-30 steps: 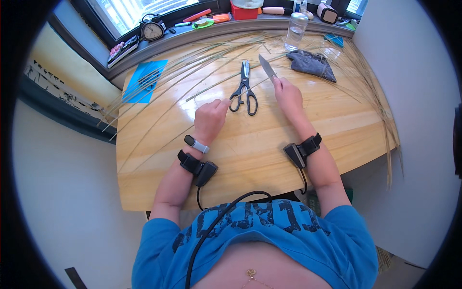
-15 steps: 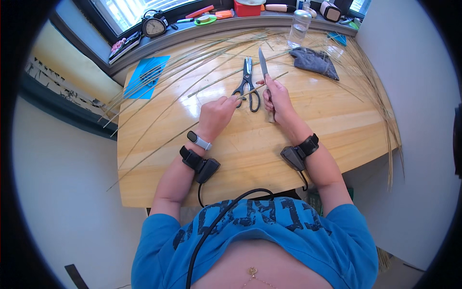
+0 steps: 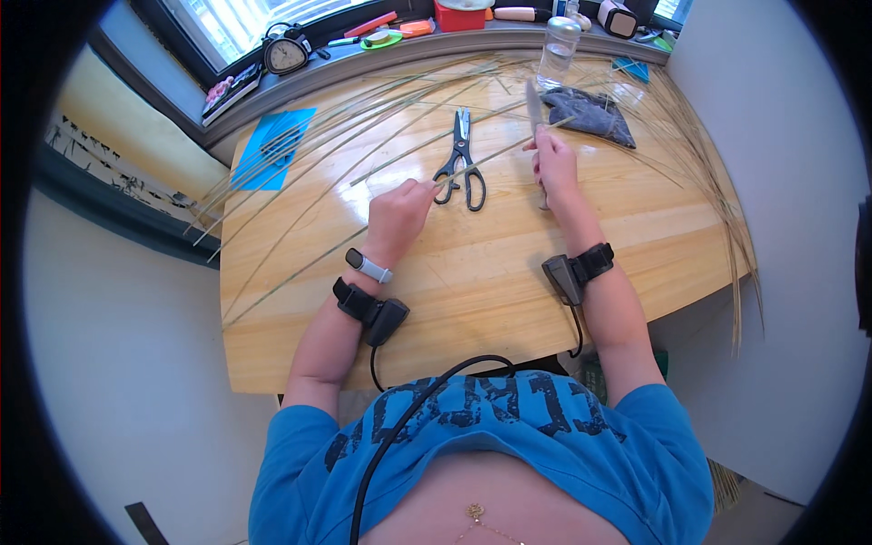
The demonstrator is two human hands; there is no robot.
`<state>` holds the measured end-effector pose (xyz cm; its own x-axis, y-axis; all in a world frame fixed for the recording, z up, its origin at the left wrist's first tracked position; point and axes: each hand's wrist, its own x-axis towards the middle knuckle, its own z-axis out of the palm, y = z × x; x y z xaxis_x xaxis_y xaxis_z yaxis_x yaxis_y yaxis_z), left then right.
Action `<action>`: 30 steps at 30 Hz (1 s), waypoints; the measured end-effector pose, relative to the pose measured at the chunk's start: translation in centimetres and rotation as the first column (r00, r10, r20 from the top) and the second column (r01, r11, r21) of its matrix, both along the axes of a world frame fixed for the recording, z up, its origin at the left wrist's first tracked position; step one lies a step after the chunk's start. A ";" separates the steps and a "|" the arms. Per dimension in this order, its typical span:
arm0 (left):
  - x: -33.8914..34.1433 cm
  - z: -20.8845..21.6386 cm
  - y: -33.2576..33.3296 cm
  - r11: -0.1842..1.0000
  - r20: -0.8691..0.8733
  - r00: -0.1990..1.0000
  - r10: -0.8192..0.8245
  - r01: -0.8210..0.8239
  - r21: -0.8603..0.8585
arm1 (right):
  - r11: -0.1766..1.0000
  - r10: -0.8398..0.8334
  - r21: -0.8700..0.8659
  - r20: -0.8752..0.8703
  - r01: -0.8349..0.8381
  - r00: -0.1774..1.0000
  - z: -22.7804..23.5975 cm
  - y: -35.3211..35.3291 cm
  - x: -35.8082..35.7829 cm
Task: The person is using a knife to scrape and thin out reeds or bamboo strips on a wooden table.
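My left hand (image 3: 398, 220) is closed in a pinch on a thin green-tan strip, like split bamboo (image 3: 495, 153). The strip slants from the table's lower left, through the left fingers, up to my right hand. A knife (image 3: 533, 103) with its blade pointing away from me is gripped in my right hand (image 3: 556, 165). At the knife, the strip crosses by the right thumb, and its far tip sticks out past that hand. Black-handled scissors (image 3: 460, 154) lie partly open between my hands, with the strip passing over their handles.
Loose strips (image 3: 381, 104) spread over the table's far left; more (image 3: 704, 163) hang off its right edge. A dark bag (image 3: 595, 118), a glass jar (image 3: 557, 56) and blue sheets (image 3: 268, 150) lie about. An alarm clock (image 3: 286, 54) stands on the sill. Cables run from both wrist devices.
My right hand has moved right with the knife, farther from my left hand, so more strip shows between them. The strip's lower left end has drawn inward. My left hand has shifted slightly left.
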<state>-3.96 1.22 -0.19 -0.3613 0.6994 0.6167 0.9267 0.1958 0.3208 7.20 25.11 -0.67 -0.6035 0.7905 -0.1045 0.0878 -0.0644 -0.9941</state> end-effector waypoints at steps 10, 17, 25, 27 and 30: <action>0.0 -0.1 0.0 1.000 -0.025 1.000 -0.016 0.016 0.000 | 0.614 -0.021 0.768 0.247 -0.182 0.969 -0.8 -8.0 -1.4; -0.1 -0.3 0.0 1.000 -0.013 1.000 -0.024 0.024 -0.020 | 0.642 -0.117 0.740 0.354 -0.201 0.928 -0.4 -5.2 -0.6; 0.1 0.4 -0.3 1.000 -0.016 1.000 0.009 -0.009 0.007 | 0.650 -0.167 0.730 0.409 -0.212 0.897 0.1 -3.1 -0.4; 0.2 0.2 -0.1 1.000 -0.017 1.000 -0.002 0.002 0.007 | 0.638 -0.144 0.734 0.409 -0.231 0.901 0.0 -3.7 -0.3; 0.0 -0.3 0.1 1.000 -0.020 1.000 -0.011 0.011 -0.005 | 0.592 -0.040 0.753 0.386 -0.289 0.922 -0.6 -7.5 -1.2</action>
